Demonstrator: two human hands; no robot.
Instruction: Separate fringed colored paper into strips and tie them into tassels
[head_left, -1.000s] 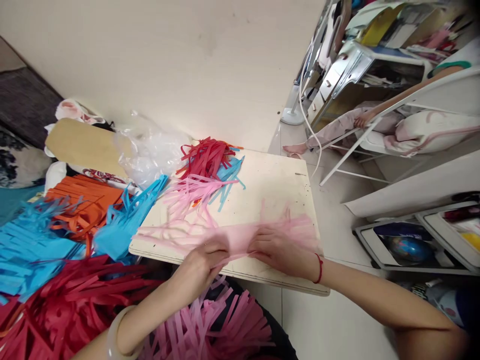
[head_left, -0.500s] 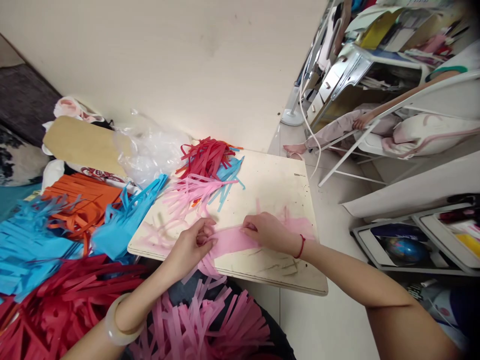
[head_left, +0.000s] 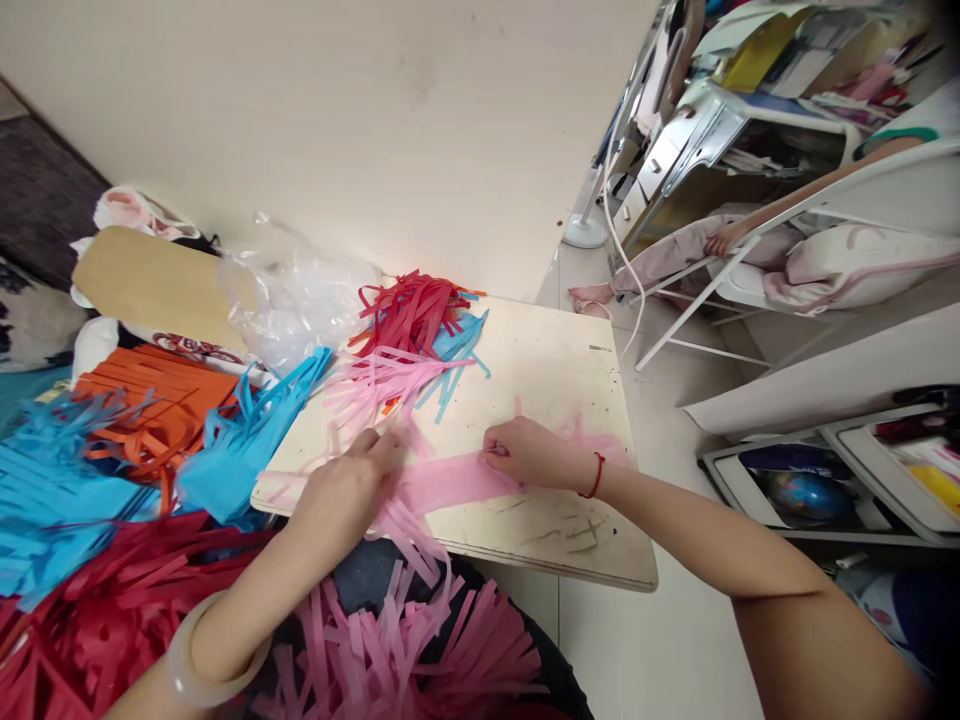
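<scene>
A pink fringed tissue-paper strip [head_left: 454, 482] lies across the pale wooden board [head_left: 547, 370]. My right hand [head_left: 525, 452], with a red string on its wrist, is closed and pinches the strip's right part. My left hand [head_left: 343, 492], a pale bangle on its wrist, rests fingers-down on the strip's left part; its fingers are smeared by motion. Pink fringes [head_left: 420, 640] hang off the board's near edge onto my lap.
Red, pink and blue cut strips [head_left: 409, 335] pile at the board's far left. Blue [head_left: 67, 480], orange [head_left: 154, 400] and red [head_left: 97, 600] fringed sheets lie to the left, with a clear plastic bag [head_left: 296, 300]. A person lies on a folding chair [head_left: 795, 260] to the right, by a shelf unit [head_left: 832, 480].
Both hands carried the pink strip from the board's near edge onto the board. My left hand has since slid left along it, and the view shifted slightly.
</scene>
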